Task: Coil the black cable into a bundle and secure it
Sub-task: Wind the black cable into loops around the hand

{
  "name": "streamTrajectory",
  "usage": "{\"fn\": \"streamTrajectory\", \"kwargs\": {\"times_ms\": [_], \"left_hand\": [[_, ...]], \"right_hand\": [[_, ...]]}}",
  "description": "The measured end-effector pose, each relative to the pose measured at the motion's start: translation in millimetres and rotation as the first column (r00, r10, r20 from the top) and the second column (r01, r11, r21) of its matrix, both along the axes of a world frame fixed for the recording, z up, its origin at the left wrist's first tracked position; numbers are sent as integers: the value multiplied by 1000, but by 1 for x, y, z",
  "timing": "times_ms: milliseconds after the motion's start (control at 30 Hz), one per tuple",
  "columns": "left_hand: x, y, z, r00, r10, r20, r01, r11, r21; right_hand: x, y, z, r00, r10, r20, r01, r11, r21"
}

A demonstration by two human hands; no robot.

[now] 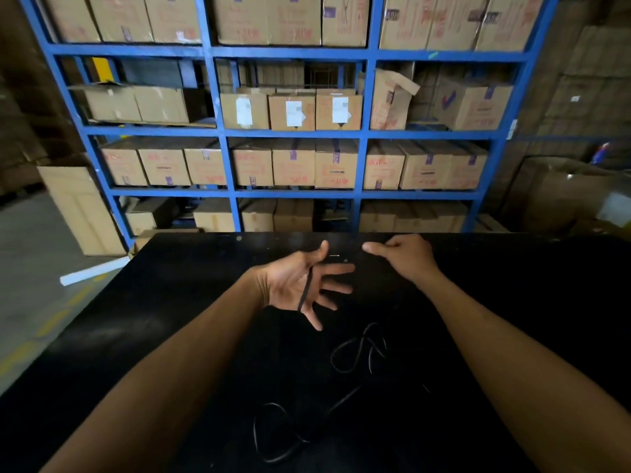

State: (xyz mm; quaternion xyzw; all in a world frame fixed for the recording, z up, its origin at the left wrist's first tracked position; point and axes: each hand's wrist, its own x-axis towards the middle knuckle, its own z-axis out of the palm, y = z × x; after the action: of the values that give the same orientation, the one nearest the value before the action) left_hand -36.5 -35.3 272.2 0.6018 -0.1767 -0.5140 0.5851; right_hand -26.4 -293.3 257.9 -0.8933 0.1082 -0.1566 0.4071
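Now one black cable (305, 291) crosses the spread left hand (300, 285) (palm up), right hand (404, 256) pinching it.

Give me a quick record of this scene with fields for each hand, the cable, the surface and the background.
left hand: open, palm up, cable strand across the palm
right hand: closed, fingers curled; grip on cable unclear
black cable: mostly loose loops on the table, not yet bundled
table: black
background: blue shelving holding cardboard boxes
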Motion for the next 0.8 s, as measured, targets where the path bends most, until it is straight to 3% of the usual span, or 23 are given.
{"fn": "streamTrajectory", "kwargs": {"times_ms": [167,267,433,567,633,700,800], "left_hand": [[-4,7,-8,968,249,-34,-250,966,-57],[-3,9,-9,921,388,-46,-390,909,-146],[6,11,4,813,508,-285,-582,708,-400],[14,13,21,833,481,-274,-542,608,-581],[14,12,30,849,474,-235,-504,590,-630],[11,10,35,873,441,-209,-461,606,-649],[3,9,40,927,325,-187,-363,653,-665]], "right_hand": [[1,23,25,993,61,104,-66,997,46],[-16,36,29,978,186,100,-196,976,101],[-59,55,-2,882,470,44,-448,806,388],[-84,64,-52,809,583,69,-502,627,596],[-91,66,-72,782,622,51,-513,594,620],[-91,64,-85,771,636,-5,-505,617,603],[-82,56,-93,810,564,-160,-440,765,471]]}}
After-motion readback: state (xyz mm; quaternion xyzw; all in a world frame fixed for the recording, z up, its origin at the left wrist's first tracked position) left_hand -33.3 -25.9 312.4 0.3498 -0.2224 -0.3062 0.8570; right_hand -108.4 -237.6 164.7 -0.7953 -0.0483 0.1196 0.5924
